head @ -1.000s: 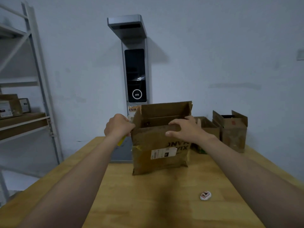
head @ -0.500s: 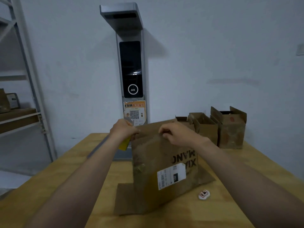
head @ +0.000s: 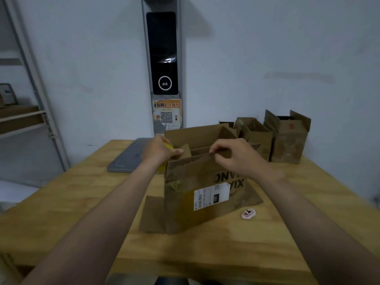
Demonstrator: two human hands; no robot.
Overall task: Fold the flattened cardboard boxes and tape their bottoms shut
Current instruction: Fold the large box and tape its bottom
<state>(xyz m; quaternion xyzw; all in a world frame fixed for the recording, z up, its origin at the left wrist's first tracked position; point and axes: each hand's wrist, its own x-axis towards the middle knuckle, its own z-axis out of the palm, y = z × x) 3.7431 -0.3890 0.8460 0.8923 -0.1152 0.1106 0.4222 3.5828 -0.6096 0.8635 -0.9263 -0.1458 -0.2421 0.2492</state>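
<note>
We now have the cardboard box (head: 197, 194) nearer on the tabletop (head: 287, 233) and opened up, our left grip (head: 162, 150) clasping its corner, right grip (head: 236, 158) pinching its near flap; taping awaits.

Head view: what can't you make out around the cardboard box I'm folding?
1. Underside of the cardboard box, head view: faces the table, so any tape is hidden.
2. Yellow item, head view: mostly covered by the left hand and box wall; unidentifiable.
3. Shipping label, head view: print too small and blurred.
4. Dark object, head view: cut off by the bottom edge.
</note>
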